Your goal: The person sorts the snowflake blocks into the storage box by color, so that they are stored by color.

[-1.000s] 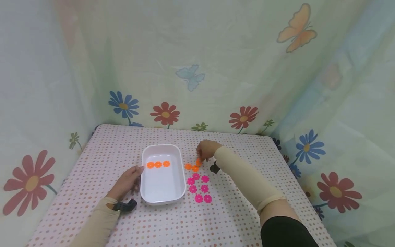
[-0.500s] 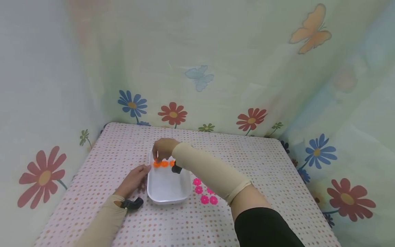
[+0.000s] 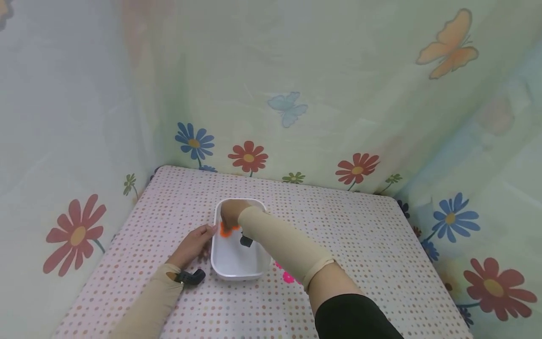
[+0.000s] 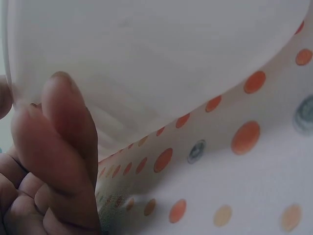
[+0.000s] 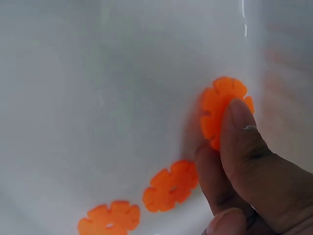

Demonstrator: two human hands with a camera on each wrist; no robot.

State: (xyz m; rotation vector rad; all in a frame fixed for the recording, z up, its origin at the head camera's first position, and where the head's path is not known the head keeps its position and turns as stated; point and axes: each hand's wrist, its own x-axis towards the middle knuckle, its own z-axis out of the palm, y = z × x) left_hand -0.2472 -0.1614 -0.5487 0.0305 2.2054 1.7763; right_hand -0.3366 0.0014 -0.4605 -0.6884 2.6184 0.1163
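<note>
Inside the glossy white rectangular tray [image 3: 237,262], the right hand [image 3: 231,213], earlier outside, pinches one orange flower-shaped disc [image 5: 212,111]; the left hand [image 3: 193,246] still holds this tray.

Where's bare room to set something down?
Free: near half of the tray, short of the orange flowers; table right of the right sleeve. Crowded: tray's far left, by left hand and right hand; table beside tray, with pink flowers.
</note>
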